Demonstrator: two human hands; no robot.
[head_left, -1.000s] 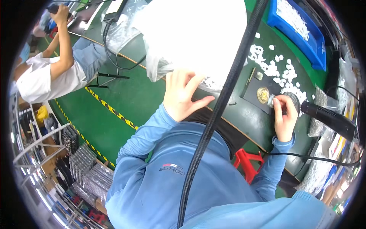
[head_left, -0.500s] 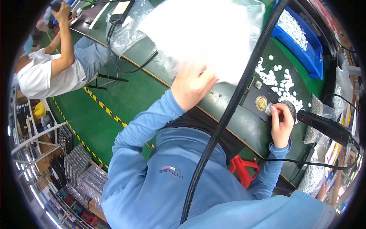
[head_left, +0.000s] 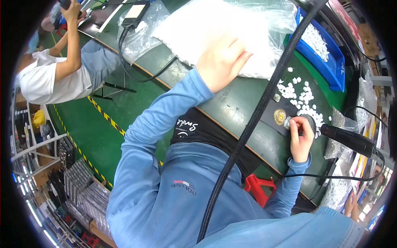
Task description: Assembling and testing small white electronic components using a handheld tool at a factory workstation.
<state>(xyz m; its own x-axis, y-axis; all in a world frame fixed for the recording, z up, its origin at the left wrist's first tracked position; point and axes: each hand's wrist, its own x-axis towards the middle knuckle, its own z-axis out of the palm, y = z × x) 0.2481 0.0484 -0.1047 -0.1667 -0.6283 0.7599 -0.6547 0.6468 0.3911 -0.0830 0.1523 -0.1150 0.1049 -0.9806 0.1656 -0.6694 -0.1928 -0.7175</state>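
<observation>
My left hand (head_left: 221,62) is over a large clear plastic bag (head_left: 186,25) full of white pieces, washed out by glare. Its thumb and forefinger are apart, and I see nothing between them. At the right, my right hand (head_left: 302,138) pinches a small whitish, partly clear piece (head_left: 288,122) between thumb and fingertips. Just left of that piece, a round gold item (head_left: 280,116) lies on a dark flat board (head_left: 269,115). Behind the right fingers is a round grey mesh-like thing (head_left: 309,119), partly hidden. A black cylindrical tool (head_left: 347,139) with a cord points toward this hand.
Loose small white pieces (head_left: 306,96) lie scattered beyond the right hand. A blue bin (head_left: 337,74) holds more of them. A thick black braided cable (head_left: 248,129) crosses the view. A red stool (head_left: 258,190) stands below the table edge. Another person (head_left: 56,76) sits at far left.
My left hand has moved right and a little up over the bag, and it is less blurred. My right hand still pinches the small piece, while the whole view has shifted slightly.
</observation>
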